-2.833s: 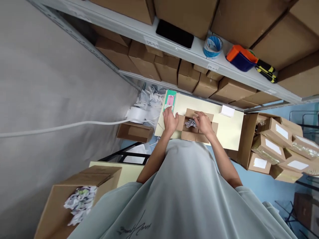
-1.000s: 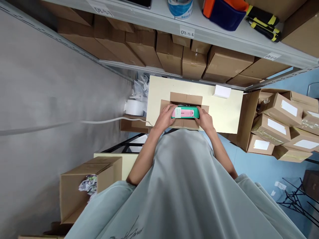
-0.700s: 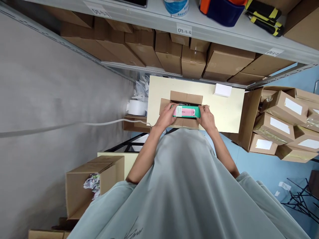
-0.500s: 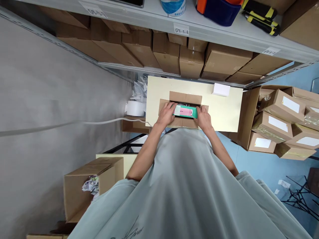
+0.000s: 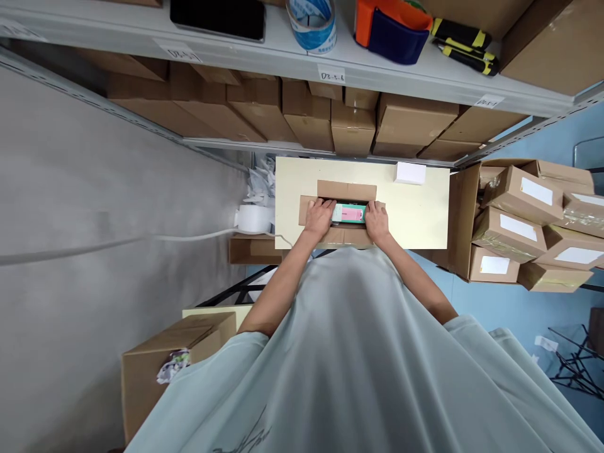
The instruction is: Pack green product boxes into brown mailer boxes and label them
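A small green box with a pink panel [image 5: 350,214] lies lengthwise in the opening of a brown cardboard carton [image 5: 346,189], whose flaps are spread outward on the cream tabletop [image 5: 419,214]. My left hand [image 5: 319,217] grips the box's left end, fingers curled over the carton's edge. At the opposite end, my right hand [image 5: 377,220] has its fingers bent down against the box. Fingertips on both sides are partly hidden inside the carton. A white box [image 5: 410,173] sits toward the back right of the tabletop.
Overhead, a grey shelf [image 5: 283,56] carries a tape roll [image 5: 312,28], a phone [image 5: 218,19] and yellow-black tools [image 5: 465,47]. To the right stands a large carton [image 5: 460,220] of several packed boxes. A white roll [image 5: 255,219] and cable [image 5: 202,237] lie left.
The green box sits slightly deeper in the carton, with both hands still at its ends. My hands have come slightly closer together. The camera view has shifted a little.
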The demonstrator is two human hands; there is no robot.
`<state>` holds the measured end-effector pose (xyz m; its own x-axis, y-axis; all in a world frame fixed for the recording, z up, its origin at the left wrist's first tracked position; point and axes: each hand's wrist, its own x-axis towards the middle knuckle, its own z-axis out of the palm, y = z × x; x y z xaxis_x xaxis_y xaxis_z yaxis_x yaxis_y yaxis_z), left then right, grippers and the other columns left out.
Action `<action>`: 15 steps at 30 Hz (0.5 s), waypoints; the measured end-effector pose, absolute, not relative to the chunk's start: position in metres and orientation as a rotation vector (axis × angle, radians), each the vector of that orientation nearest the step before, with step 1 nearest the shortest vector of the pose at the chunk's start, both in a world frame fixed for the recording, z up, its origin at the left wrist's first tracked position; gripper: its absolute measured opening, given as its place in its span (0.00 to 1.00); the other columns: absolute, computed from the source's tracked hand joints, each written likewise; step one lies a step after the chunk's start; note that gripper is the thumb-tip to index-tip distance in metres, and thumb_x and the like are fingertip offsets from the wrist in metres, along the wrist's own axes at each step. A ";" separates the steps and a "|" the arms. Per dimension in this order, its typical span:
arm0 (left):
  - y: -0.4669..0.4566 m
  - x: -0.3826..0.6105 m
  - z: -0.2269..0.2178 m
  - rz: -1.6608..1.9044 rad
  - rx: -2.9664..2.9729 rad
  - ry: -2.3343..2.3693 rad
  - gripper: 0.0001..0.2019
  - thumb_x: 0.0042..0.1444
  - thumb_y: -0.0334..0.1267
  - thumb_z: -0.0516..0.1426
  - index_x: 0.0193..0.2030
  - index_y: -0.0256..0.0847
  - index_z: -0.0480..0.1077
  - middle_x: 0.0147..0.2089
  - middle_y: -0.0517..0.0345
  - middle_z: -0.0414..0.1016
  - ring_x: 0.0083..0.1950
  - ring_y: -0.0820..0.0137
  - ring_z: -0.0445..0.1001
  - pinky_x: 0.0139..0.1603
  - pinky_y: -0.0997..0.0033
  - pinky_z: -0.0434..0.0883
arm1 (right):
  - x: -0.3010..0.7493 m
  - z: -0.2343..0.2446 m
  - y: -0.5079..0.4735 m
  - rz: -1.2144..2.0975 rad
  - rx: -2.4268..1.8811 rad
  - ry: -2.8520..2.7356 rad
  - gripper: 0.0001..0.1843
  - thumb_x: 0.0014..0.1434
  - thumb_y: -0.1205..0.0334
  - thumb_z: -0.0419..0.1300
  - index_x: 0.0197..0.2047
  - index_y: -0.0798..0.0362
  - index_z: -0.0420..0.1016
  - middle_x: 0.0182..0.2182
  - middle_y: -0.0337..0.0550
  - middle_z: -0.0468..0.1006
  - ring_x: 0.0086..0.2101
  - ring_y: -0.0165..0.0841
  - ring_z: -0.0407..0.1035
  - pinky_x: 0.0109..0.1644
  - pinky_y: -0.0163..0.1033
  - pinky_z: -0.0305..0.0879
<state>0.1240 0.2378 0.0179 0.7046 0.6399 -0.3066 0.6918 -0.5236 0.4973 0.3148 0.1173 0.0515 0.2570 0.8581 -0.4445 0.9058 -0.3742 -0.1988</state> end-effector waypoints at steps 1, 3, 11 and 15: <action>0.238 0.124 0.020 -0.134 2.322 1.007 0.33 0.56 0.26 0.62 0.70 0.42 0.76 0.71 0.34 0.78 0.73 0.37 0.69 0.75 0.27 0.65 | 0.317 0.053 0.116 -0.749 2.406 1.708 0.26 0.70 0.77 0.56 0.68 0.63 0.78 0.66 0.71 0.73 0.67 0.56 0.65 0.71 0.59 0.68; 0.238 0.122 0.024 -0.149 2.329 0.988 0.35 0.55 0.26 0.63 0.71 0.42 0.75 0.73 0.34 0.77 0.75 0.37 0.68 0.76 0.28 0.66 | 0.324 0.056 0.109 -0.747 2.394 1.763 0.27 0.70 0.74 0.60 0.71 0.62 0.75 0.67 0.67 0.74 0.67 0.54 0.65 0.71 0.57 0.69; 0.211 0.067 0.040 0.296 2.154 1.243 0.32 0.68 0.39 0.61 0.78 0.42 0.68 0.81 0.40 0.68 0.83 0.49 0.63 0.85 0.42 0.62 | 0.352 0.036 0.038 -0.862 3.096 1.514 0.33 0.72 0.51 0.64 0.74 0.58 0.73 0.69 0.64 0.75 0.64 0.49 0.74 0.70 0.55 0.74; 0.199 0.045 0.029 0.376 1.873 1.617 0.36 0.66 0.41 0.62 0.79 0.35 0.64 0.78 0.32 0.70 0.80 0.46 0.67 0.83 0.43 0.64 | 0.355 0.014 0.015 -1.383 3.371 0.974 0.37 0.68 0.39 0.64 0.68 0.59 0.77 0.56 0.63 0.87 0.50 0.48 0.83 0.60 0.53 0.80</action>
<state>0.0449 0.1990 0.0289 0.2068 0.9613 -0.1820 0.7821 -0.0507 0.6210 0.3545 0.0151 0.0144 0.6362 0.6334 -0.4405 0.2012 -0.6874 -0.6978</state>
